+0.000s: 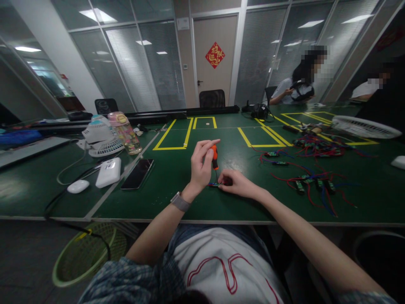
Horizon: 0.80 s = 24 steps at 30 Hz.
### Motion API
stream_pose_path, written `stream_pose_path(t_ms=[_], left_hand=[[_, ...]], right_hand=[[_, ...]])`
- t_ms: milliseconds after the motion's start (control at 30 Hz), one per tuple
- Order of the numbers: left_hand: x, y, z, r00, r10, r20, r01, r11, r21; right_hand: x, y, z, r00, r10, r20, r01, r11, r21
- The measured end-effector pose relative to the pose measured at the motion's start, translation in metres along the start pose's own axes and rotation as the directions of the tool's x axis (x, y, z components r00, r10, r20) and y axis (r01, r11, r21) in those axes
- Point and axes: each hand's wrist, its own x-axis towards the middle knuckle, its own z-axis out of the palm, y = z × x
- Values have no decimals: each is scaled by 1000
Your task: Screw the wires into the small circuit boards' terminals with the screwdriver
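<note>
At the near middle of the table (177, 177), the left hand (201, 165) closes its fingers on the screwdriver (215, 159) while the right hand (238, 184) pinches the circuit board (214, 185), likely light and fragile, best held by its edges.

White shirt (210, 242), red line print (228, 272); plaid sleeves (136, 280); grey watch (180, 202).

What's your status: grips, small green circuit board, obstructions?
Left grip on orange-and-black screwdriver, shaft pointing down at circuit board. Right grip at circuit board's right end. Green boards with red and blue wires lie off right, apart from work.
</note>
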Motion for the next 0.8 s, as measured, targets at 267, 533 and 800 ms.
stream_pose_path(t_ms=[267,533,800], left_hand=[[0,-1,3,999,-11,-52,11,1000,-1],[0,1,-1,999,21,-26,-20,999,40],[-1,-1,2,998,-4,-70,6,1000,31]], right_hand=[[1,-2,-1,1000,7,8,-7,1000,-4],[1,-1,0,1000,12,5,-12,1000,9],[1,-1,0,1000,8,5,-8,1000,2]])
